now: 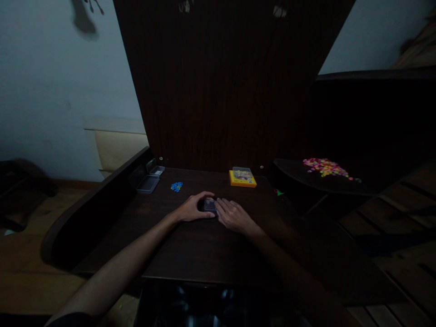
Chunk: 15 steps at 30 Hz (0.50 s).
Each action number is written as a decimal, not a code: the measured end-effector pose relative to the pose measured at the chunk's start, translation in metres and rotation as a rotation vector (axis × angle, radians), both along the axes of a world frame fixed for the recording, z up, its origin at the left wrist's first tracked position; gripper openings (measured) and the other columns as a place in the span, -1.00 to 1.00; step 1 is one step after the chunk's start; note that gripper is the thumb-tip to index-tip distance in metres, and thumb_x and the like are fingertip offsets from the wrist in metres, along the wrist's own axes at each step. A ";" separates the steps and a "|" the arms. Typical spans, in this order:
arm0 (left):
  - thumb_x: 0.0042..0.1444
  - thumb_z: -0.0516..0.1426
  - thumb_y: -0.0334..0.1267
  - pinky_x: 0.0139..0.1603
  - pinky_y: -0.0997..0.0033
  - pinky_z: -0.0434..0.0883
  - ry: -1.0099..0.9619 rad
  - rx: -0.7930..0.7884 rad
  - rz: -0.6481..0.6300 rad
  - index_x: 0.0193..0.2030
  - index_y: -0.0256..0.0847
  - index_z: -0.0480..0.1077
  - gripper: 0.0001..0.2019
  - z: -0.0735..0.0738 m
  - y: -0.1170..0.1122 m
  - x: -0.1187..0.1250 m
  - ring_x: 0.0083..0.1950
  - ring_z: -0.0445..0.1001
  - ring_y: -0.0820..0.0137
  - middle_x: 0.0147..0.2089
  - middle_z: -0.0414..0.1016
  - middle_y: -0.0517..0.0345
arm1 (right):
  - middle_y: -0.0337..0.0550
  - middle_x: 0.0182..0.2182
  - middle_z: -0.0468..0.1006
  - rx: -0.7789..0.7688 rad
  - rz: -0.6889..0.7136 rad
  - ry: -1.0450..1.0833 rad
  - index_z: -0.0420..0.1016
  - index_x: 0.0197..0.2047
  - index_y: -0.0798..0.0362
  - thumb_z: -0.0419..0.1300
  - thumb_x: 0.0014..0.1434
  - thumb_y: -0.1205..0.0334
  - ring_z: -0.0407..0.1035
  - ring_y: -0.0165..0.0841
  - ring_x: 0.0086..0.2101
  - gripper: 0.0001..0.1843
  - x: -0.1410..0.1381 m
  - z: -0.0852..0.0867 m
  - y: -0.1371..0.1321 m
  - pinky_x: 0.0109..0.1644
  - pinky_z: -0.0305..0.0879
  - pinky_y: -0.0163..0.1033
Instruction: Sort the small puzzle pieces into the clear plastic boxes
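Both hands meet at the middle of a dark wooden table [190, 245]. My left hand [193, 209] curls around a small dark clear box [210, 205], thumb and fingers wrapped on its left side. My right hand [233, 214] lies over the box's right side with its fingers pressed on it. The scene is very dim, so what the box holds is not visible.
A small heap of blue pieces [176, 186] lies left of the hands. An open clear case [150, 179] sits at the far left, a yellow box [242, 177] behind the hands. Multicoloured pieces [325, 167] are piled on a side shelf at right. A tall dark panel stands behind.
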State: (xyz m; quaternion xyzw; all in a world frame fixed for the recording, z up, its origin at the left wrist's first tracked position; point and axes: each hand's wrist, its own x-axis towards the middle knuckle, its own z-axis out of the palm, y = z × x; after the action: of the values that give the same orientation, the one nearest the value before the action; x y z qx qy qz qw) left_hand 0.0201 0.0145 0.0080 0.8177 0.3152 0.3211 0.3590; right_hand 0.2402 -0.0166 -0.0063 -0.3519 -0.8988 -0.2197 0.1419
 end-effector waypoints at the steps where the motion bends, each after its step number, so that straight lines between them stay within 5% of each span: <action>1: -0.04 0.35 -0.10 0.22 0.16 0.35 -0.013 -0.009 -0.007 0.19 -0.19 0.29 -0.34 0.000 0.000 0.000 0.15 0.45 0.21 0.15 0.46 -0.03 | 0.22 0.04 0.49 -0.011 0.013 0.014 0.43 0.12 0.24 0.03 0.28 0.26 0.42 -0.11 -0.02 -0.59 0.001 0.000 0.001 -0.02 0.38 -0.08; 9: -0.15 0.40 -0.09 0.24 0.09 0.32 0.040 0.045 0.001 0.23 -0.15 0.28 -0.22 0.002 -0.003 0.001 0.17 0.43 0.15 0.17 0.44 -0.03 | 0.06 -0.05 0.57 -0.120 0.152 0.409 0.48 0.06 0.13 -0.06 0.35 0.23 0.48 -0.22 -0.09 -0.63 0.010 0.005 0.003 0.01 0.41 -0.10; 15: -0.12 0.40 -0.11 0.25 0.00 0.31 -0.101 -0.065 -0.054 0.32 -0.13 0.16 -0.13 0.002 -0.007 0.006 0.20 0.39 0.11 0.23 0.37 -0.10 | -0.09 -0.25 0.61 -0.326 0.003 1.039 0.51 -0.13 0.02 0.03 0.34 0.06 0.53 -0.29 -0.25 -0.71 0.010 0.008 0.005 -0.12 0.45 -0.18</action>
State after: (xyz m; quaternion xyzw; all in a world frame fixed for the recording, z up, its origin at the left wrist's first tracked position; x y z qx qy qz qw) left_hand 0.0262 0.0079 0.0102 0.7965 0.2846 0.3419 0.4095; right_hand 0.2498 -0.0114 0.0017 -0.4305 -0.7332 0.1255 0.5113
